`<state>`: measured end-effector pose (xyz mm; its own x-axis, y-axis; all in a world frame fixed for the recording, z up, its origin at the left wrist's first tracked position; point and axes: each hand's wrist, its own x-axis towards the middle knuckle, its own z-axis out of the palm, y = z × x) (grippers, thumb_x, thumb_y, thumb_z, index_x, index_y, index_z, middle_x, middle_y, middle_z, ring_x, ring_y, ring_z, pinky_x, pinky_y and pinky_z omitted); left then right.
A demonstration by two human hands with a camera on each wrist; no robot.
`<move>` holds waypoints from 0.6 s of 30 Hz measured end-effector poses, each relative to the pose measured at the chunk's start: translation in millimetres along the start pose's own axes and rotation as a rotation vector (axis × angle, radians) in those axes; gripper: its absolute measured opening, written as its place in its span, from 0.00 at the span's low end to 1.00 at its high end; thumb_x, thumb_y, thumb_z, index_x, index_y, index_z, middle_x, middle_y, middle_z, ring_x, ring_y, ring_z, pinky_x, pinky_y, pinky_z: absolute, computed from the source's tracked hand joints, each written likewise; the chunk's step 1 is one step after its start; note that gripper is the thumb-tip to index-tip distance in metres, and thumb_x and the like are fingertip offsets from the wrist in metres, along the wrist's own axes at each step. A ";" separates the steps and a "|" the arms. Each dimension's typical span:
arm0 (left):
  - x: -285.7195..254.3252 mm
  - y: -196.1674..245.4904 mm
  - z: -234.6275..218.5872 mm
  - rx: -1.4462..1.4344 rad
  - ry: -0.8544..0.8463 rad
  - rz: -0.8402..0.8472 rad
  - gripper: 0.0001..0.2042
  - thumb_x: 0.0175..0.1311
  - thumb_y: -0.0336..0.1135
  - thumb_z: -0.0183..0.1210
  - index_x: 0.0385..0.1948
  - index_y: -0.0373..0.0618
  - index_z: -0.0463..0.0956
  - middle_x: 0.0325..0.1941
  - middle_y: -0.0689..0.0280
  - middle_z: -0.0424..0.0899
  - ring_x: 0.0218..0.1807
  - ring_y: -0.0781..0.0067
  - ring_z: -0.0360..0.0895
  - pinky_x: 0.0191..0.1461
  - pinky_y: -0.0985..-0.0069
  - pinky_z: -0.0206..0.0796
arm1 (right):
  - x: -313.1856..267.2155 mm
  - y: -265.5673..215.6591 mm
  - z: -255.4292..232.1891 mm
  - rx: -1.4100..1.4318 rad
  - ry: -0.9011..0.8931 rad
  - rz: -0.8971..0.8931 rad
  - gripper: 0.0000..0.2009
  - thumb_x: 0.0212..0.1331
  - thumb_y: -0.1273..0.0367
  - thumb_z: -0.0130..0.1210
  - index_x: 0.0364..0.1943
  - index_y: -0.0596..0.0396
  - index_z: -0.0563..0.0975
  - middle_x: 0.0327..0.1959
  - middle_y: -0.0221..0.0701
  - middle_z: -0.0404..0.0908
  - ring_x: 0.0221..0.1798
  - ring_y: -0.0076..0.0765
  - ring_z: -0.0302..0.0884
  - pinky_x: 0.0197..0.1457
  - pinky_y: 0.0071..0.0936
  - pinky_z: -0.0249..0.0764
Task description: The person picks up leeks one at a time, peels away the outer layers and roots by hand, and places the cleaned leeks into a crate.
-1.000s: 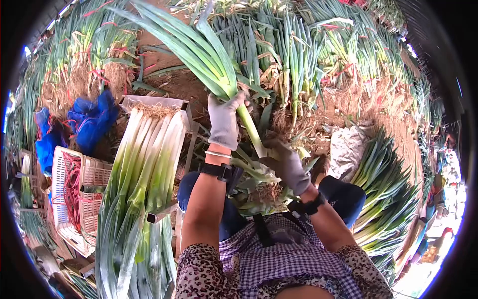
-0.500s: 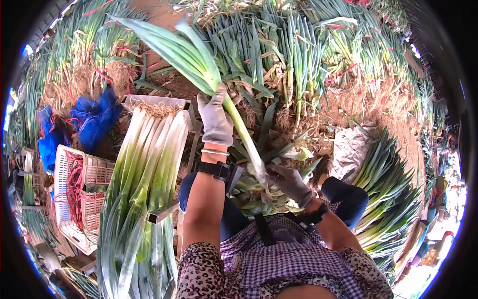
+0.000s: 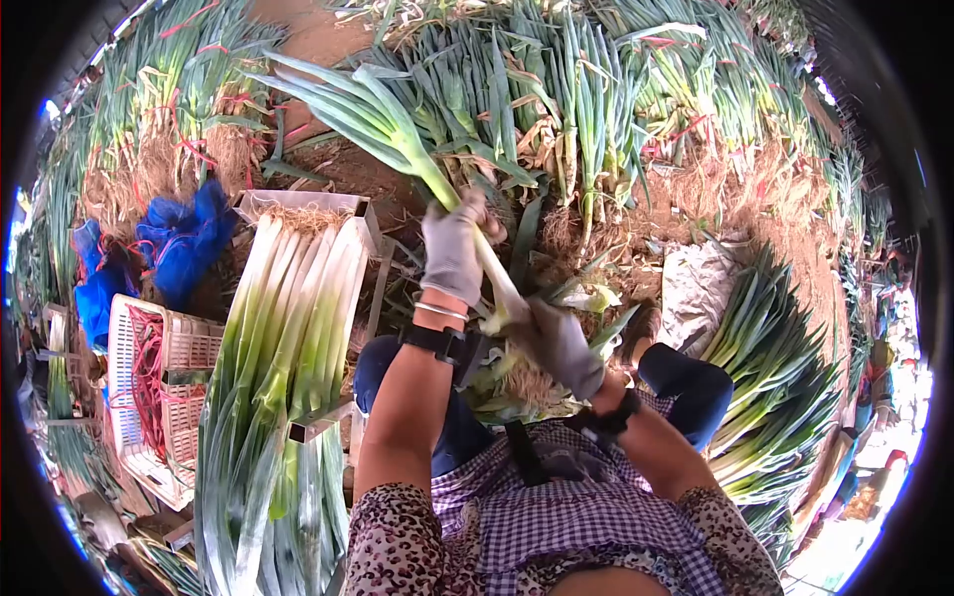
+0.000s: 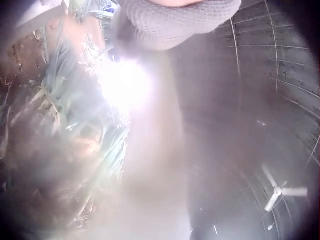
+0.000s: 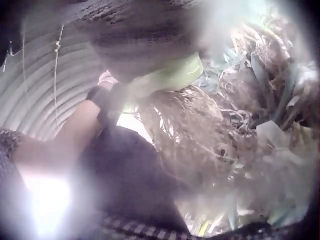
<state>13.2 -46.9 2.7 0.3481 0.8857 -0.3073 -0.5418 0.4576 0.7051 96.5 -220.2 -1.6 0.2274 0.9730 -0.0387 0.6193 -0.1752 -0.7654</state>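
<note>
A long leek point(image 3: 397, 139) slants across the middle of the head view, its green leaves pointing up and left. My gloved left hand point(image 3: 452, 253) grips its stalk below the leaves. At the pale lower end, my gloved right hand point(image 3: 561, 348) has its fingers round the stalk, hiding the tip. The left wrist view shows the glove point(image 4: 180, 22) at the top and the blurred pale stalk point(image 4: 155, 145) below it. In the right wrist view, a green strip of leaf point(image 5: 175, 75) shows under the dark glove point(image 5: 145, 40), above brown stringy roots point(image 5: 185, 120).
Several leeks point(image 3: 288, 298) lie side by side on a metal frame point(image 3: 323, 422) at the left. Beyond it are a plastic basket point(image 3: 194, 343) with red ties and a blue bag point(image 3: 194, 238). More leeks point(image 3: 780, 377) are piled at the right beside a pale sack point(image 3: 696, 293).
The leek first shifted left and down, then slightly right as the left hand moved. The right hand drew off the lower end and has come back onto it, now closer to the left hand.
</note>
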 end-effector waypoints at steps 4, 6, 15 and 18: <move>18.9 -11.5 -5.3 0.064 0.080 -0.160 0.05 0.64 0.34 0.59 0.32 0.48 0.72 0.20 0.73 0.68 0.18 0.76 0.65 0.22 0.75 0.61 | 24.2 -14.1 -26.9 -0.097 -0.077 -0.096 0.14 0.64 0.62 0.55 0.27 0.58 0.76 0.21 0.46 0.76 0.24 0.56 0.77 0.26 0.43 0.70; 27.9 -12.4 -8.8 0.026 0.118 -0.197 0.05 0.63 0.32 0.59 0.30 0.49 0.71 0.18 0.73 0.67 0.16 0.77 0.64 0.21 0.75 0.60 | 1.7 -3.2 -27.6 -0.146 -0.009 -0.168 0.13 0.64 0.62 0.55 0.27 0.58 0.76 0.21 0.46 0.77 0.24 0.55 0.77 0.27 0.43 0.70; 77.8 -33.4 -22.0 -0.153 0.252 -0.200 0.06 0.62 0.29 0.58 0.27 0.46 0.70 0.20 0.72 0.65 0.19 0.76 0.62 0.23 0.75 0.58 | -113.6 -12.4 -83.3 -0.126 -0.185 0.226 0.15 0.58 0.61 0.62 0.40 0.60 0.78 0.21 0.39 0.80 0.23 0.35 0.81 0.28 0.33 0.73; 71.8 -40.6 -12.3 -0.166 0.216 -0.142 0.08 0.62 0.29 0.58 0.25 0.48 0.68 0.20 0.72 0.66 0.19 0.76 0.62 0.23 0.74 0.58 | -86.2 18.1 -82.3 -0.336 0.035 -0.037 0.32 0.50 0.62 0.69 0.59 0.59 0.70 0.31 0.39 0.83 0.27 0.33 0.82 0.33 0.28 0.78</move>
<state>50.8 -0.9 -55.8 0.2677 0.8001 -0.5368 -0.6231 0.5687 0.5370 149.9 -319.6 40.7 0.2222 0.9749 0.0117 0.8395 -0.1852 -0.5108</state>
